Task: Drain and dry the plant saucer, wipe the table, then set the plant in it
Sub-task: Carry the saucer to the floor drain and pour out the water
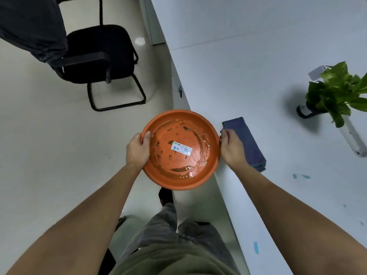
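An orange plastic plant saucer (164,175) hangs over the floor just off the table's left edge, held level between both hands. Water droplets and thin puddles glisten inside it around a white label. My left hand (138,150) grips its left rim with the thumb over the edge. My right hand (231,148) grips the right rim. A folded blue cloth (246,141) lies on the white table (258,80) right behind my right hand. The green leafy plant (337,92) stands in a clear glass vessel at the table's right side.
A black office chair (99,56) stands on the pale floor at the upper left, a dark garment beside it. Small blue tape marks (256,247) dot the table near its front edge. My legs and a shoe show below the saucer.
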